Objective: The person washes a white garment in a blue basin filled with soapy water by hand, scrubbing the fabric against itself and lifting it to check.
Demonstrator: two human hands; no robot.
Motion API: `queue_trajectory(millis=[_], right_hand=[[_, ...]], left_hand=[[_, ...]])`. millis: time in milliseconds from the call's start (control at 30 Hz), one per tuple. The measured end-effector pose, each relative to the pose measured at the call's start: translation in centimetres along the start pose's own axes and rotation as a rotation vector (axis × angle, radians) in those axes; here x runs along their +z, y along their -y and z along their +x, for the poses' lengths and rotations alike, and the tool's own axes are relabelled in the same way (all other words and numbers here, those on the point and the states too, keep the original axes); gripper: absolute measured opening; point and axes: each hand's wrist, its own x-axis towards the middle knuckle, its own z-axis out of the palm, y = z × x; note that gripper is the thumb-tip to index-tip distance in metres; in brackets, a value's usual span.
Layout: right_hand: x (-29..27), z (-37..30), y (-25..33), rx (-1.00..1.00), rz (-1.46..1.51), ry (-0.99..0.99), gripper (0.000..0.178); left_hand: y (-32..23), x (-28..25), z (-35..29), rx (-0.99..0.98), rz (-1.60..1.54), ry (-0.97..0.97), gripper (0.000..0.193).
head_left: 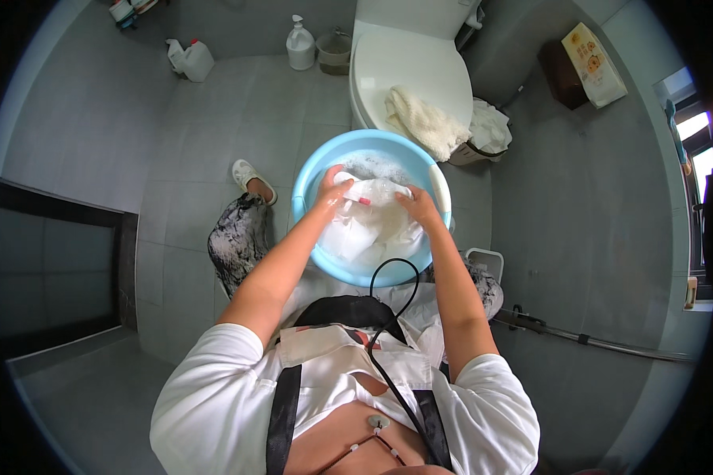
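A light-blue round basin [404, 275] with a white handle on its right rim stands in front of me, holding sudsy water. A wet white cloth [376, 226] lies bunched in it, partly under the water, with a small pink-red patch near its upper edge. My left hand [332, 190] grips the raised upper edge of the cloth at its left end, thumb on top. At the right end my right hand [420, 206] pinches the same edge. Between the hands, a strip of the cloth is stretched above the foam [376, 165]. Some fingertips are hidden behind the fabric.
Just beyond the basin is a white toilet [408, 67], a cream towel [429, 127] draped over its front. A bin with white lining [489, 131] sits beside it. Farther back stand a pump bottle [300, 47], a small pail [334, 54] and a white jug [195, 62].
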Motion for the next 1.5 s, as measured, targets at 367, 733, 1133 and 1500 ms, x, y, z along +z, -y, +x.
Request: queue_trajectory(millis=[367, 733, 1133, 1500], right_hand=[[-1.2, -2.9, 5.6, -0.054, 1.304, 0.213, 0.030], [1.1, -0.4, 1.7, 0.003, 0.999, -0.412, 0.025], [4.2, -3.5, 9.7, -0.064, 0.178, -0.612, 0.026], [5.4, -0.9, 6.2, -0.127, 0.010, -0.598, 0.037]], left_hand=[[-4.9, 0.1, -2.5, -0.327, 0.059, 0.621, 0.043], [-3.1, 1.9, -1.9, -0.153, -0.466, 0.408, 0.049], [-3.2, 7.4, -4.7, -0.308, -0.290, 0.136, 0.042], [-2.7, 6.8, -4.9, -0.417, -0.156, 0.212, 0.027]])
